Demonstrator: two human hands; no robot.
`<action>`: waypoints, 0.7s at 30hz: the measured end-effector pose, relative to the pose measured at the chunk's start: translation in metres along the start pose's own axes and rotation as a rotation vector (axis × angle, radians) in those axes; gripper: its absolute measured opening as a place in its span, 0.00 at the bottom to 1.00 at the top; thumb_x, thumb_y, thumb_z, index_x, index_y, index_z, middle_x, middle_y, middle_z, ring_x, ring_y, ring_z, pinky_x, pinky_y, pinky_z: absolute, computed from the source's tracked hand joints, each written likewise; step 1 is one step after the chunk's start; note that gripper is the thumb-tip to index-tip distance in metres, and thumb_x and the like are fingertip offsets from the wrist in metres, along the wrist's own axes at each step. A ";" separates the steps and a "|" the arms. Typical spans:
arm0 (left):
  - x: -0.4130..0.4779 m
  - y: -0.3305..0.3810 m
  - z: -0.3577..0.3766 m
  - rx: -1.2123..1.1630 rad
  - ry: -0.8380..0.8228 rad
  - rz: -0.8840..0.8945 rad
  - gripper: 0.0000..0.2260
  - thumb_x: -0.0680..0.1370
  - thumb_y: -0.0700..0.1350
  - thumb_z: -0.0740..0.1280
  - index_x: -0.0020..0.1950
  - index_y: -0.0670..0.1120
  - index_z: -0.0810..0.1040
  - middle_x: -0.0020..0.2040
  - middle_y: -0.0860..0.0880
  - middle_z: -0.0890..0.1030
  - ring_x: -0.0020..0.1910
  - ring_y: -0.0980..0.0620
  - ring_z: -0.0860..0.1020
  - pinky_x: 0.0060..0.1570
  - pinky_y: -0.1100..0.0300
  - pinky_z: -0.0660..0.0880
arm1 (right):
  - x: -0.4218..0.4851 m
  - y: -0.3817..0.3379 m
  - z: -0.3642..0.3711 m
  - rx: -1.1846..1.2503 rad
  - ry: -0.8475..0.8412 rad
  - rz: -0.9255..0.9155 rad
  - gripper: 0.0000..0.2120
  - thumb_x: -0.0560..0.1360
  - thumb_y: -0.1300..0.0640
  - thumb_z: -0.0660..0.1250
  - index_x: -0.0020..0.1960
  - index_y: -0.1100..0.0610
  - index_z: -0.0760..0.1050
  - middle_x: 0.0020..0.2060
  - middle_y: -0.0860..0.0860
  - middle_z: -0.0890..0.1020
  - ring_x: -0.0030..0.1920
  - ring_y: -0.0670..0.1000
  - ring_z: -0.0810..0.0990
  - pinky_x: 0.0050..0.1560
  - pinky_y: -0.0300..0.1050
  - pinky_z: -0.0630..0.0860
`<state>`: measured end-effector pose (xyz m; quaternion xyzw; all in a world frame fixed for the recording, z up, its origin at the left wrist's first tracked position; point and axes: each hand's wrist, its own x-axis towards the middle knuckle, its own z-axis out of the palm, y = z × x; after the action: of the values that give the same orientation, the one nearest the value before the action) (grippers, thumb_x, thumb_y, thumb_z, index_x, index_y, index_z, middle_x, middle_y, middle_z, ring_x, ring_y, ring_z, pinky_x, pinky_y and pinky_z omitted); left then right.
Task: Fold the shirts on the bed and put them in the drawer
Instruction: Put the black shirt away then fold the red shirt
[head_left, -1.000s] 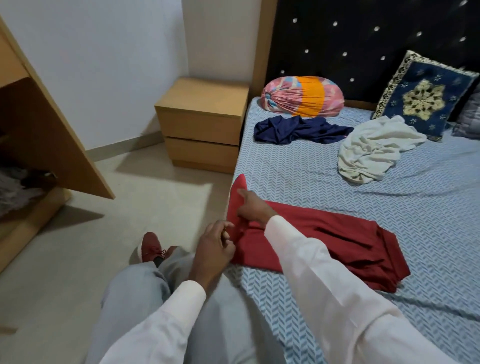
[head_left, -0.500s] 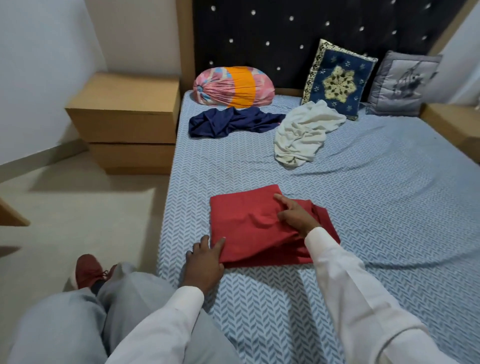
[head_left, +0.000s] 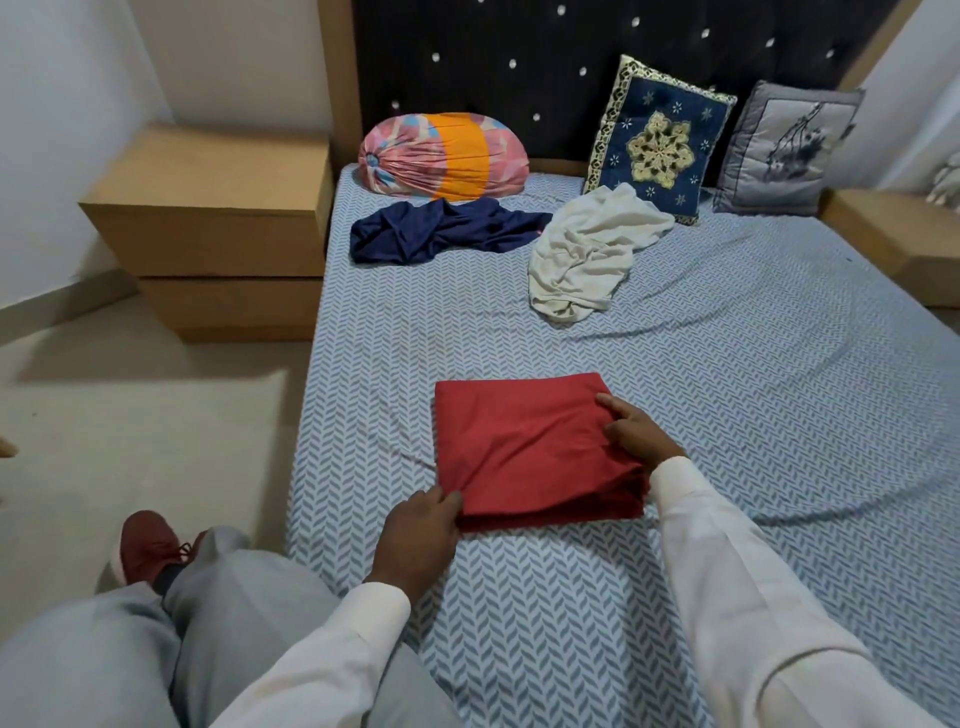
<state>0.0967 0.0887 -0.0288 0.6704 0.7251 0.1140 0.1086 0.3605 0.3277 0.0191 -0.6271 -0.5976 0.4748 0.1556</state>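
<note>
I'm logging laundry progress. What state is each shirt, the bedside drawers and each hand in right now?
Red shirt: folded into a flat rectangle on the bed.
Navy shirt: crumpled, not folded.
White shirt: crumpled, not folded.
Bedside drawers: closed.
Left hand: pinches the red shirt's near left corner.
Right hand: grips the red shirt's right edge.
</note>
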 end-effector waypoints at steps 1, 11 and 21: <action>-0.001 0.001 0.000 0.004 0.003 0.013 0.12 0.64 0.43 0.73 0.45 0.50 0.78 0.36 0.52 0.75 0.33 0.49 0.76 0.28 0.57 0.73 | 0.000 0.002 0.000 -0.019 0.004 0.008 0.34 0.72 0.73 0.59 0.76 0.54 0.68 0.64 0.55 0.76 0.39 0.52 0.76 0.30 0.37 0.70; -0.002 0.001 0.003 0.006 0.040 0.068 0.15 0.63 0.42 0.75 0.48 0.48 0.80 0.38 0.51 0.75 0.34 0.49 0.76 0.28 0.59 0.70 | -0.011 0.005 -0.008 -0.292 -0.053 -0.036 0.41 0.66 0.64 0.62 0.79 0.52 0.62 0.77 0.51 0.65 0.72 0.51 0.69 0.71 0.44 0.67; -0.001 -0.005 0.012 0.006 0.048 0.130 0.09 0.66 0.44 0.73 0.45 0.48 0.81 0.39 0.50 0.75 0.37 0.49 0.77 0.29 0.57 0.72 | -0.027 0.021 0.017 -0.744 0.070 -0.050 0.34 0.71 0.55 0.68 0.76 0.44 0.65 0.71 0.55 0.67 0.68 0.63 0.67 0.68 0.56 0.69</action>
<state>0.0953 0.0877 -0.0414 0.7133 0.6829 0.1347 0.0817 0.3641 0.2923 0.0056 -0.6420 -0.7385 0.1995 -0.0511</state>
